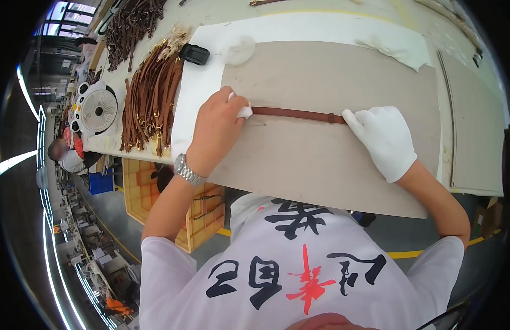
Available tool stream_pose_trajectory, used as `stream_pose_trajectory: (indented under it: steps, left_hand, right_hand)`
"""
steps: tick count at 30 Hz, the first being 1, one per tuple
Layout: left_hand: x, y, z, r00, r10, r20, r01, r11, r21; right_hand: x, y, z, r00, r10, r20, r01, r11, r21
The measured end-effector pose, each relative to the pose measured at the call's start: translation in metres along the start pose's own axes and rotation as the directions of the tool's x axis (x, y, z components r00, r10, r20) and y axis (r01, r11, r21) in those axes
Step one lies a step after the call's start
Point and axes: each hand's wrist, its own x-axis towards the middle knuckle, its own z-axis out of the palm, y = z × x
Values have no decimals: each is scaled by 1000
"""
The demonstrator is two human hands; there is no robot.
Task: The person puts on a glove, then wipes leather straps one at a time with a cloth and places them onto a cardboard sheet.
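A brown leather strap (296, 114) lies stretched sideways over the grey board (321, 170), with a small loop near its right part. My left hand (219, 118), bare with a watch at the wrist, is closed at the strap's left end and has a bit of white cloth (245, 111) between its fingers. At the strap's right end my right hand (382, 140), in a white glove, pinches the strap by thumb and fingers. Both strap ends are hidden by the hands.
Many brown straps with buckles (153, 93) hang at the left table edge, beside a white fan (97, 109). Behind the board are a black case (194, 54), a clear round lid (238, 50) and a white glove (395, 50). A yellow crate (142, 192) stands below. A person (71, 157) is far left.
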Motion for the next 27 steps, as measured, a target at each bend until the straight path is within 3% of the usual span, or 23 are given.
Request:
stream_pose_trajectory:
  steps: [2,4,11,16,20,22,23,25,27]
  left_hand:
    - [17,45,2,998,51,-24,-53,992,-115]
    - [24,81,15,976,207,-61,-216,937,-274]
    - [29,104,16,972,234,14,-218,925,-310]
    - [21,82,6,996,0,93,59,771,-634]
    - [17,67,-11,973,-84,215,219,638,-738]
    - [15,53,-20,886,-189,425,464,395,-793]
    - [12,44,-23,885,-194,423,465,392,-793]
    - [5,21,-28,893,-208,400,434,154,-888]
    - [0,-1,-32,900,-256,354,412,225,-883]
  right_hand:
    - [1,0,0,999,11,31,-11,1000,-20]
    - [-1,0,3,997,36,73,-33,999,-43]
    - [-6,8,15,997,69,-41,-66,994,82]
    - [-2,5,8,995,97,-36,-93,991,97]
    - [0,4,6,989,100,-109,-84,987,138]
    - [1,4,4,988,98,-123,-79,986,148]
    - [3,4,2,993,117,-24,-114,987,113]
    - [4,5,3,988,130,78,-137,987,85]
    - [1,4,6,990,120,76,-119,993,-20]
